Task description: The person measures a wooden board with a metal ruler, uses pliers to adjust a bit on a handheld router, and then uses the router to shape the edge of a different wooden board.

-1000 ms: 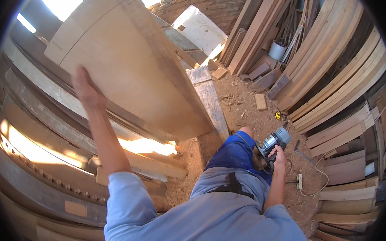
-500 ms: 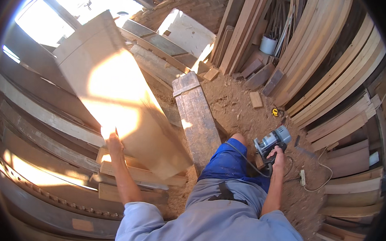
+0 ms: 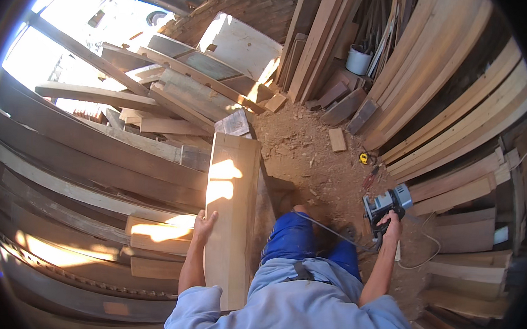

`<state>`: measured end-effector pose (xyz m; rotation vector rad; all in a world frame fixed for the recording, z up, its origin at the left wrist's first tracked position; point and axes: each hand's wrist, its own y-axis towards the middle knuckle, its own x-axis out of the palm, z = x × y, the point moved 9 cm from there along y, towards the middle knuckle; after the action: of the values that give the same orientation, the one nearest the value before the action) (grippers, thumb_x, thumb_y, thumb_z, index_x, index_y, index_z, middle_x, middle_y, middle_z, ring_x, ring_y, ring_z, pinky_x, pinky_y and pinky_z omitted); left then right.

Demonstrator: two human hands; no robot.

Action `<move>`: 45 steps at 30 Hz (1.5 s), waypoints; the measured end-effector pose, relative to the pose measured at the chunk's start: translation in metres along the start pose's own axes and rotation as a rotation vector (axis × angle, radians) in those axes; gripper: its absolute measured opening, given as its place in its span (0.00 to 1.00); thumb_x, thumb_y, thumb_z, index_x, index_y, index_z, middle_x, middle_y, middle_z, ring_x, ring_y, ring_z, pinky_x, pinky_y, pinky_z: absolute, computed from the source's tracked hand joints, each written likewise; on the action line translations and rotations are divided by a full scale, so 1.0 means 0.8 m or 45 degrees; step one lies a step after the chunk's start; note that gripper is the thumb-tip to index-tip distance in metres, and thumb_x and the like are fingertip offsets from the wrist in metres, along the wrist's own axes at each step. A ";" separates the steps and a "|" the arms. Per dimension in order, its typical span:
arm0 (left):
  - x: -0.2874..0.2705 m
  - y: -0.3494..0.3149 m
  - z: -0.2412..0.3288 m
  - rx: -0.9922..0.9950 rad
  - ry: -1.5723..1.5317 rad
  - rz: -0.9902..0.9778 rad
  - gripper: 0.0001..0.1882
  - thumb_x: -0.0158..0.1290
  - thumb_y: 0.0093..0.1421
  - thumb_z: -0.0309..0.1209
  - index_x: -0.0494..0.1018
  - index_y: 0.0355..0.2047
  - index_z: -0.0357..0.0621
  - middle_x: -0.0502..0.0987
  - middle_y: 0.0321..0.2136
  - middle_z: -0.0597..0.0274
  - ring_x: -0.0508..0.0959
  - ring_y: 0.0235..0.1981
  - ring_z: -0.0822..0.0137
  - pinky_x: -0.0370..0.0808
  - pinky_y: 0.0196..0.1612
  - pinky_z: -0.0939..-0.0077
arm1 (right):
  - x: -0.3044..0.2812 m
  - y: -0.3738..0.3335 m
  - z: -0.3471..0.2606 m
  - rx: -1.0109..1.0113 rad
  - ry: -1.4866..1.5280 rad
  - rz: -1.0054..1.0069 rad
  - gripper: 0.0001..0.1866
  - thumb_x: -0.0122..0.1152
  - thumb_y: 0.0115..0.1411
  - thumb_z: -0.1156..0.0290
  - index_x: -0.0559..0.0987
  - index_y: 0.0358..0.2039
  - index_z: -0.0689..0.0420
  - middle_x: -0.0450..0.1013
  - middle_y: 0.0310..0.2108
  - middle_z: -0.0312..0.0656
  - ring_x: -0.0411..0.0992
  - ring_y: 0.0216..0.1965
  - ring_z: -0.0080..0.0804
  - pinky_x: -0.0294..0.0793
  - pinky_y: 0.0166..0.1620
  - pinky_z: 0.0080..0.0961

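Observation:
My left hand (image 3: 203, 225) grips the left edge of a long, pale wooden board (image 3: 230, 213), with the thumb on its upper face. The board lies lengthwise over a worn wooden bench (image 3: 234, 123), whose far end shows beyond it. Sunlight makes two bright patches on the board. Out to the right, my right hand (image 3: 392, 225) is closed round the dark handle of a grey handheld router (image 3: 386, 202). The router hangs off the ground beside my leg, and its cord runs back across my blue shorts. The fingers under the board are hidden.
Stacked planks (image 3: 84, 173) fill the left side. Tall boards (image 3: 423, 71) lean at the right, near a white bucket (image 3: 358, 60). On the sawdust-covered ground lie a yellow tape measure (image 3: 365, 158), a small wood block (image 3: 337, 140) and a pale cable (image 3: 428, 256).
The board has swung right and turned from a broad slant at the left to lie along the bench. My left hand came in with it. My right hand carried the router further right.

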<state>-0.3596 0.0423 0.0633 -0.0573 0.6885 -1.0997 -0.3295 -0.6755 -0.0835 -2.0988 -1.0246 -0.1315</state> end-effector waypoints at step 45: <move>0.208 -0.519 -0.305 -1.376 -0.094 0.902 0.38 0.69 0.50 0.50 0.71 0.54 0.41 0.79 0.51 0.44 0.78 0.53 0.47 0.74 0.55 0.54 | 0.190 -0.006 0.097 0.786 -1.456 -0.907 0.05 0.63 0.61 0.69 0.74 0.32 0.50 0.67 0.18 0.32 0.67 0.16 0.24 0.71 0.19 0.29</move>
<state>-0.7773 -0.2235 -0.0573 -0.7159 1.0607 0.0357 -0.2491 -0.5254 -0.0735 -1.0533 -2.0864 1.0083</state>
